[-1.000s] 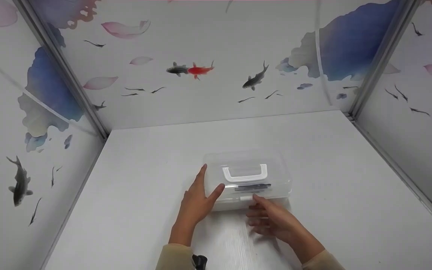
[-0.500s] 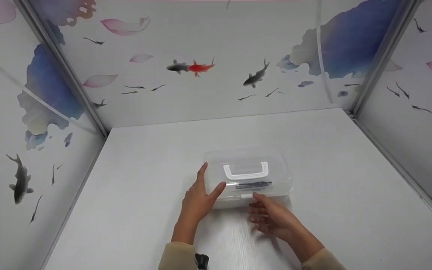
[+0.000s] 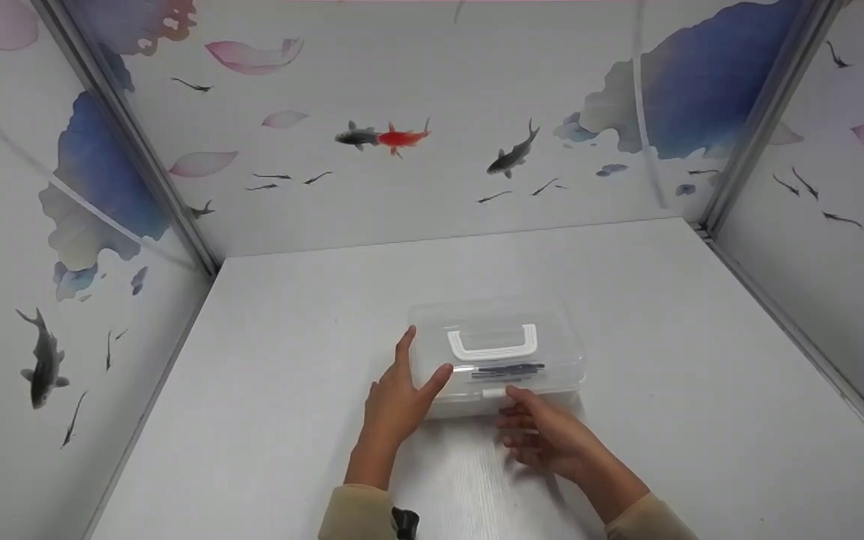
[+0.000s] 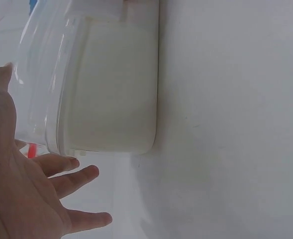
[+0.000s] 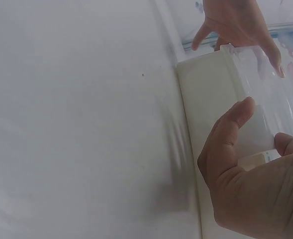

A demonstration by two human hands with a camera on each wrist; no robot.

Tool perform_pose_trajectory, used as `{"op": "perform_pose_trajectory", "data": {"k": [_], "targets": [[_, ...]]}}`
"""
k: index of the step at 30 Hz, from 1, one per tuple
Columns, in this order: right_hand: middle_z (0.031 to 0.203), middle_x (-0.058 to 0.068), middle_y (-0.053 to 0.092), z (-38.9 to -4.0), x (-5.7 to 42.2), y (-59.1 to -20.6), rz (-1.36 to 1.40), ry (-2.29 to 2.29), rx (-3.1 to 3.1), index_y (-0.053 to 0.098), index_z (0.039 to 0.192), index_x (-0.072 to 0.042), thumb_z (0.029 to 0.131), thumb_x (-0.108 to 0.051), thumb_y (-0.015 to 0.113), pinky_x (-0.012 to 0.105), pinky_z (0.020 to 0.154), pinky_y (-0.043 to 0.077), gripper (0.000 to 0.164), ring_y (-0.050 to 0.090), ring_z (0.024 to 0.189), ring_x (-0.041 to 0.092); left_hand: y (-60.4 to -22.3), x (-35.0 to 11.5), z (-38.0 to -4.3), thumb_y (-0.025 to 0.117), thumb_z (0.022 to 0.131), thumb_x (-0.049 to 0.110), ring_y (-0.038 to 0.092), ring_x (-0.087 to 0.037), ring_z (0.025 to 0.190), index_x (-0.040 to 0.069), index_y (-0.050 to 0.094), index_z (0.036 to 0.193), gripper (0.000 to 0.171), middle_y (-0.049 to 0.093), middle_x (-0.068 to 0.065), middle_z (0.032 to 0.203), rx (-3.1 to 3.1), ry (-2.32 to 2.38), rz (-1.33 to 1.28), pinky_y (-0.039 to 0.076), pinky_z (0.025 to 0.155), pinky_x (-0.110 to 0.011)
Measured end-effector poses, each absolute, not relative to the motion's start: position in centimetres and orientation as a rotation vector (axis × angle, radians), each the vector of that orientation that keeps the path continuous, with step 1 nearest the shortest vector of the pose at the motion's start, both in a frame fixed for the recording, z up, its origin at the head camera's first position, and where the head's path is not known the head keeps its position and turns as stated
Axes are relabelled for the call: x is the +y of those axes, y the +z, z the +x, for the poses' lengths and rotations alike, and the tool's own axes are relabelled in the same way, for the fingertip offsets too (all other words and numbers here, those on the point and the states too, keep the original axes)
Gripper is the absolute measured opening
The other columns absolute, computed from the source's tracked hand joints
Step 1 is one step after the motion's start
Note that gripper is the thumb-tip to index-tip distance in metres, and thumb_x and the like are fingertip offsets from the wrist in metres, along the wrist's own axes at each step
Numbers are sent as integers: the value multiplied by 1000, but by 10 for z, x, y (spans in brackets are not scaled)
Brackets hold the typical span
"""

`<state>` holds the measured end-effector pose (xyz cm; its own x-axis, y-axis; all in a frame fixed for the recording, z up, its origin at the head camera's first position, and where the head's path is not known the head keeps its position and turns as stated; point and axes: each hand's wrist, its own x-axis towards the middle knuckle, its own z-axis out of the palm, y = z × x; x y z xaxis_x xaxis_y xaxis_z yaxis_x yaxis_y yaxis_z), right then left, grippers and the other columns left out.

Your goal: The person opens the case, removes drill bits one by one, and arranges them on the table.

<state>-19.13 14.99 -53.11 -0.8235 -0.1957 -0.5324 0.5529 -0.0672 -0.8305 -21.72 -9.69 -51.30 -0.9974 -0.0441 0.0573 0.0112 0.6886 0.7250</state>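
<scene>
The right hand [image 3: 548, 439] is at the latch [image 3: 493, 393] on the near side of the box [image 3: 490, 339], just below and right of the centre of the head view. Its grip is narrow: the fingers are curled, and thumb and forefinger bracket the latch, the thumb from above. How firmly they press cannot be told. The left hand [image 3: 394, 401] is spread wide, its thumb on the near left part of the clear lid [image 3: 556, 341] and its forefinger along the left end; in the left wrist view its other fingers reach out beside the box without curling round it.

The latch sits about midway along the near long side, at the right thumb's tip, so the right hand is the nearer one, and the left hand lies off toward the left end. The long axis of the box runs across the head view from left to right, crosswise to both forearms, and the lid is down on the pale body.

On the lid a white handle [image 3: 492, 355] lies flat, and nearer the latch some dark slender items [image 3: 508, 371] show; whether they are under the plastic is hard to tell. The box rests on the white table [image 3: 289, 360]. A black object [image 3: 405, 523] shows by the left sleeve [image 3: 357, 514] at the bottom edge. Behind stands a wall [image 3: 432, 67] printed with fish and petals.
</scene>
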Motion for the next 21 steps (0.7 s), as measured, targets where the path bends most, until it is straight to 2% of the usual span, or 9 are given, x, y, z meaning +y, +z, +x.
{"op": "perform_pose_trajectory", "data": {"k": [4, 8, 14, 21], "targets": [[112, 5, 73, -192, 151, -531, 388, -1935, 1712, 59, 131, -2, 97, -61, 67, 31, 72, 61, 69, 68, 85, 18, -512, -97, -217, 57, 95, 77, 54, -43, 147, 31, 22, 170, 94, 50, -18, 164, -2821, -1212, 24, 30, 122, -77], [109, 5, 73, -193, 151, -530, 377, -1937, 1717, 60, 129, -2, 98, -60, 67, 30, 71, 61, 66, 68, 84, 18, -512, -95, -216, 57, 95, 79, 55, -46, 145, 33, 22, 170, 94, 50, -19, 163, -2829, -1234, 47, 37, 119, -75], [107, 7, 73, -193, 149, -530, 365, -1925, 1756, 60, 126, -2, 100, -58, 64, 30, 69, 59, 62, 67, 81, 19, -511, -94, -217, 56, 95, 79, 54, -47, 146, 33, 21, 170, 95, 49, -18, 165, -2845, -1234, 67, 36, 119, -75], [107, 9, 74, -194, 149, -531, 354, -1904, 1800, 60, 126, -1, 100, -57, 63, 29, 67, 56, 62, 66, 81, 21, -512, -95, -216, 56, 94, 80, 56, -49, 143, 35, 20, 170, 96, 49, -18, 165, -2852, -1232, 75, 40, 116, -74]]}}
